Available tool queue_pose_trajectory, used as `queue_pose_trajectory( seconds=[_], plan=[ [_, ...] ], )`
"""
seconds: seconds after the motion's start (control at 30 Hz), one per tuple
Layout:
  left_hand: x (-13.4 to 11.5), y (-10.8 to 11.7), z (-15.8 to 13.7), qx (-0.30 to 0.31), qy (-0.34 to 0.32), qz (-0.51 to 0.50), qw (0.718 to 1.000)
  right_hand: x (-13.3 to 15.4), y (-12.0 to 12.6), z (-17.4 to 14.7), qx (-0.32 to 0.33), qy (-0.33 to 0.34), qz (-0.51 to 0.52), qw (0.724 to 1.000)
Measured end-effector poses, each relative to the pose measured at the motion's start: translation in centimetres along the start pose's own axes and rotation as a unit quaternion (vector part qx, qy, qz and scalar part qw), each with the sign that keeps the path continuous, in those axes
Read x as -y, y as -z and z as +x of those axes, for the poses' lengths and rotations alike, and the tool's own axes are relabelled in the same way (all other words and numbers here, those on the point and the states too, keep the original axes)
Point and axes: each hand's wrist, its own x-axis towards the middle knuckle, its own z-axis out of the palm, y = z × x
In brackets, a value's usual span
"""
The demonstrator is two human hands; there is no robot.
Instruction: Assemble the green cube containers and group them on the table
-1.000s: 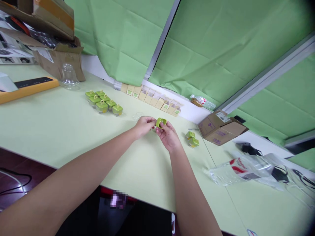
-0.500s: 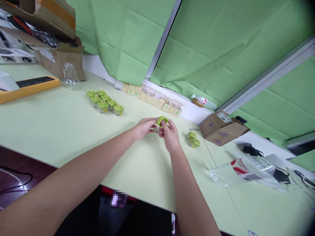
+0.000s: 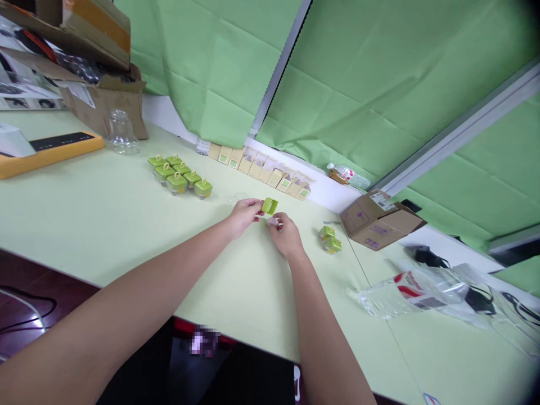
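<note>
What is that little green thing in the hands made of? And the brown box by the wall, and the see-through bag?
The green piece, pinched by the left hand, looks like smooth, matte plastic: even colour, stiff edges. The right hand sits just below it. The brown box looks like cardboard: dull brown, folded flaps, a stuck-on label. The see-through bag looks like thin plastic film: shiny and wrinkled.

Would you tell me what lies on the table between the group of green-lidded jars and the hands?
In the head view, only a small clear piece lies between the green-lidded jars and the left hand; otherwise bare table.
</note>
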Motion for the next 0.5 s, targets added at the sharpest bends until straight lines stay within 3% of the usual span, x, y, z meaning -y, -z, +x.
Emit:
queue_pose_trajectory(
  seconds=[0.13, 0.2, 0.37, 0.5],
  plan=[
    [0.1, 0.0, 0.0, 0.003, 0.006, 0.021, 1.000, 0.5, 0.1, 0.0, -0.019, -0.011, 0.031, 0.999],
    [0.2, 0.0, 0.0, 0.003, 0.006, 0.028, 1.000, 1.1, 0.4, 0.1, -0.045, -0.040, 0.118, 0.991],
    [0.5, -0.1, 0.2, 0.010, -0.003, 0.003, 1.000, 2.7, 1.0, 0.4, -0.015, -0.074, 0.419, 0.905],
    [0.5, -0.1, 0.2, 0.021, -0.007, -0.027, 0.999, 3.3, 0.8, 0.3, 0.008, -0.072, 0.461, 0.885]
  ],
)
